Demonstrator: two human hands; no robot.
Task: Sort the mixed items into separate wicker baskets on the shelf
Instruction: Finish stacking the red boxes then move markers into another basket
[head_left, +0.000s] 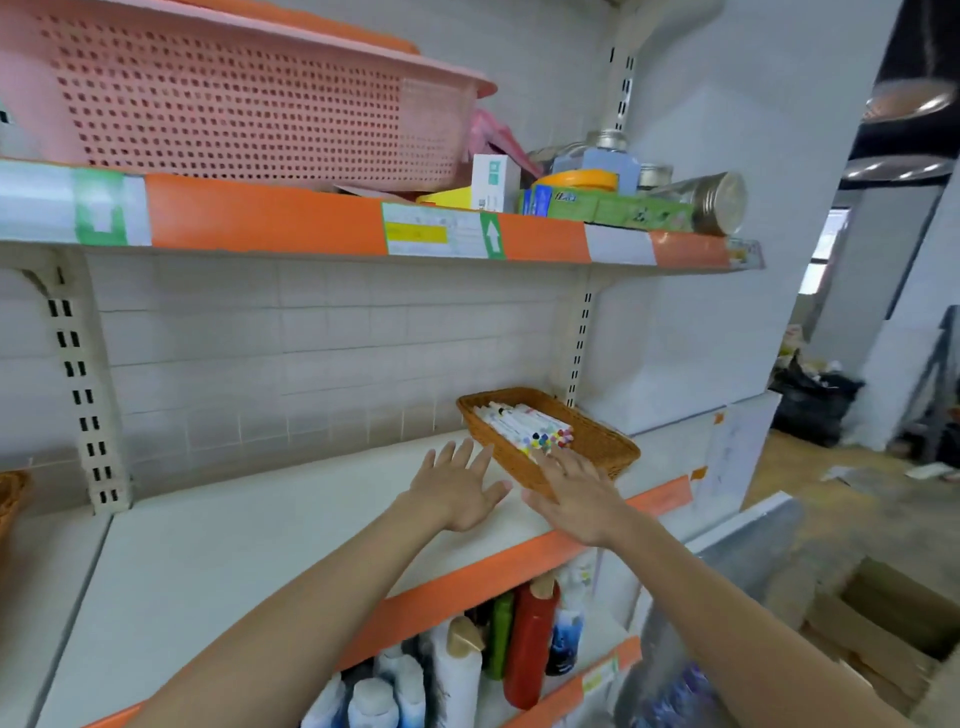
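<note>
The right hand (576, 493) covers the near rim of the brown wicker basket (597, 436) of white markers (524, 428). A second brown wicker basket (10, 496) is cut off by the left edge. The bottles (530, 644) below are partly hidden by the orange-edged shelf (467, 587); their labels blur.

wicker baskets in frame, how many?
2. One basket full of markers sits on the middle shelf at the right, by both hands. A second basket is cut off at the left edge. More may lie out of view.
</note>
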